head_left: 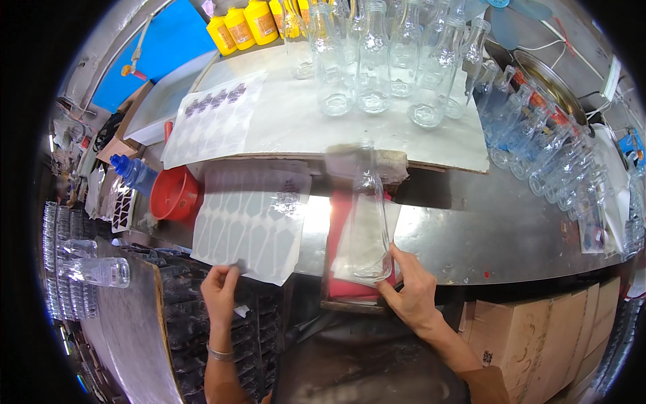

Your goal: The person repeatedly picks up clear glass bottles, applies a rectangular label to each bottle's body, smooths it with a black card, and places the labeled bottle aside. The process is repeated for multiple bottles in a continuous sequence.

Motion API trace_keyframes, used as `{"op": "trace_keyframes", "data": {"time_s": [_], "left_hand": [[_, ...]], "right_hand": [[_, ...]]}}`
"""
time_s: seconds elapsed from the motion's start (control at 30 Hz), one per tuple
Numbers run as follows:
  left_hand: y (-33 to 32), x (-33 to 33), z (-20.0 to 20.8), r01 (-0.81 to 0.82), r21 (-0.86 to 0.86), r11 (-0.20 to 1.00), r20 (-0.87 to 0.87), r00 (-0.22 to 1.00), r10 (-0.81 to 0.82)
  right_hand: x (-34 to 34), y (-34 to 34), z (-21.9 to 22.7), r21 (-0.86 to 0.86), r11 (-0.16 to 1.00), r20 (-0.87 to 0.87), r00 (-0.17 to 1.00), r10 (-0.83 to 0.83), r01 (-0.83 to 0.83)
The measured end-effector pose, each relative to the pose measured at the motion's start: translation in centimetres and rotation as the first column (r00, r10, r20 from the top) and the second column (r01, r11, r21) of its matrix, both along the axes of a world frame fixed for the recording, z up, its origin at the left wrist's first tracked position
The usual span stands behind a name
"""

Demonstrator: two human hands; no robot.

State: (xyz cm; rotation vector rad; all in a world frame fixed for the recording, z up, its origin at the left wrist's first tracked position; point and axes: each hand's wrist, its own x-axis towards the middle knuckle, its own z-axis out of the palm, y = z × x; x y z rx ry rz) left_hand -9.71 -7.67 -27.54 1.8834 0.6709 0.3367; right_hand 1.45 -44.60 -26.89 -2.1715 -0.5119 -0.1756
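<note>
A clear glass bottle lies on a red-padded wooden holder, its neck pointing away from me. White paper is beneath it on the padding. My right hand grips the bottle near its base, thumb and fingers closed. My left hand is pinched at the near edge of a white sheet of stickers, where rows of long shapes show. A small dark, blurred patch is at the left fingertips; what it is I cannot make out.
A raised white board carries upright glass bottles, another sticker sheet and yellow bottles. A red bowl stands left beside a blue-capped bottle. More bottles line the right; cardboard boxes are below.
</note>
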Motion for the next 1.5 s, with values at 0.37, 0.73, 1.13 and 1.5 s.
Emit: {"op": "trace_keyframes", "data": {"time_s": [0.37, 0.73, 1.13, 1.5], "left_hand": [[-15.1, 15.5, 7.7, 0.357, 0.806, 0.472, 0.263, 0.498, -0.826], [-15.3, 12.6, 6.1, 0.638, 0.652, 0.408, 0.146, 0.423, -0.894], [-16.5, 16.3, 4.6, 0.571, 0.490, 0.659, 0.118, 0.705, -0.699], [-16.7, 15.8, 4.7, 0.553, 0.411, 0.725, 0.211, 0.716, -0.666]], "right_hand": [[0.2, 0.4, 1.1, -0.038, 0.999, -0.045, 0.999, 0.010, -0.012], [3.6, -2.9, 2.5, 0.253, 0.957, -0.519, 0.815, 0.259, -0.143], [5.8, 0.3, 2.1, 0.377, 0.925, -0.535, 0.803, 0.263, -0.051], [5.7, 0.2, 0.7, 0.437, 0.898, -0.509, 0.812, 0.285, -0.041]]}}
